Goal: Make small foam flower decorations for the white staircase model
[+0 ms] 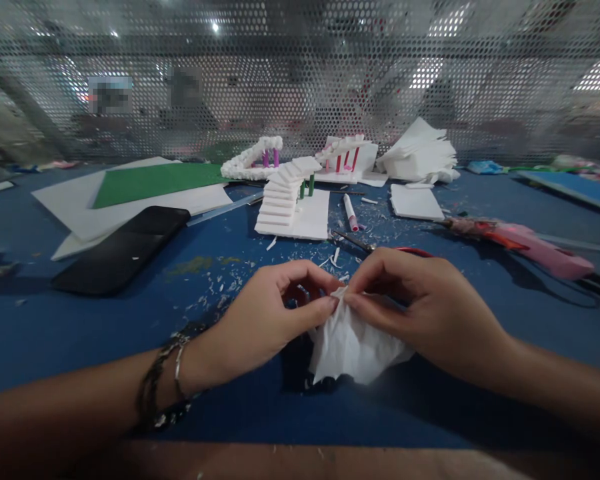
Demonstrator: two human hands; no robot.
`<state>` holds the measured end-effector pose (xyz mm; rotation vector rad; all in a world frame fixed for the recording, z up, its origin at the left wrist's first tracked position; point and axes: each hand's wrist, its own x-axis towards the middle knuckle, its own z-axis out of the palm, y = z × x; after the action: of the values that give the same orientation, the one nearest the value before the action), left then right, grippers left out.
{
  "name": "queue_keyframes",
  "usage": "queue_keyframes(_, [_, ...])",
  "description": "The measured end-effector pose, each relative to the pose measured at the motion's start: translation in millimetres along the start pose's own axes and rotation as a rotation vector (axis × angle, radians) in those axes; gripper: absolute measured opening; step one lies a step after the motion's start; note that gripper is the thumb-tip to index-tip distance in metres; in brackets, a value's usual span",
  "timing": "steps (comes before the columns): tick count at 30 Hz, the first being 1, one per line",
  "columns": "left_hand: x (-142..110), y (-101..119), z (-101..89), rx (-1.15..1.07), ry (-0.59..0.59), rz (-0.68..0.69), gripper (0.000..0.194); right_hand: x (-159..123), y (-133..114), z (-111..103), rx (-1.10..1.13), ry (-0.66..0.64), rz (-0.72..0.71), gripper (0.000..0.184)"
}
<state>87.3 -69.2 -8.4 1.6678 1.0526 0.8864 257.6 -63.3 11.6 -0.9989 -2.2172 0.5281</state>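
Observation:
A crumpled white tissue [353,347] hangs gathered between my two hands above the blue table. My left hand [275,313] pinches its top edge between thumb and fingers. Close beside it, my right hand [420,307] pinches the same gathered top, and the fingertips of both hands nearly meet. The tissue fans out below them toward the table's front. Something dark lies partly hidden under it. Just beyond my right hand, scissors [355,241] with red handles lie partly covered by that hand.
A white stair model [283,203] stands ahead on a white base. Two more small models, stacked white sheets [420,153] and a marker [351,213] are behind. A black phone [125,250] lies left, a pink glue gun [530,247] right. White scraps litter the blue table [220,413].

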Motion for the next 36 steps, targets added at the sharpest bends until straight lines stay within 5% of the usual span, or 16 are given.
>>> queue_keyframes(6, [1.9,0.5,1.8,-0.113,-0.036,-0.031,0.012,-1.5,-0.7,0.4,-0.025,0.013,-0.002,0.01])
queue_keyframes(11, [1.1,1.4,2.1,0.0,-0.005,0.007,0.012,-1.7,0.7,3.6,0.058,0.021,-0.008,0.007])
queue_keyframes(30, [-2.2,2.3,1.2,-0.115,-0.003,0.066,0.022,2.1,6.1,-6.1,0.345,-0.172,0.143,0.012])
queue_keyframes(36, [-2.1,1.9,-0.7,-0.114,-0.03,0.154,0.018,-0.9,4.2,-6.3,0.429,-0.113,0.104,0.009])
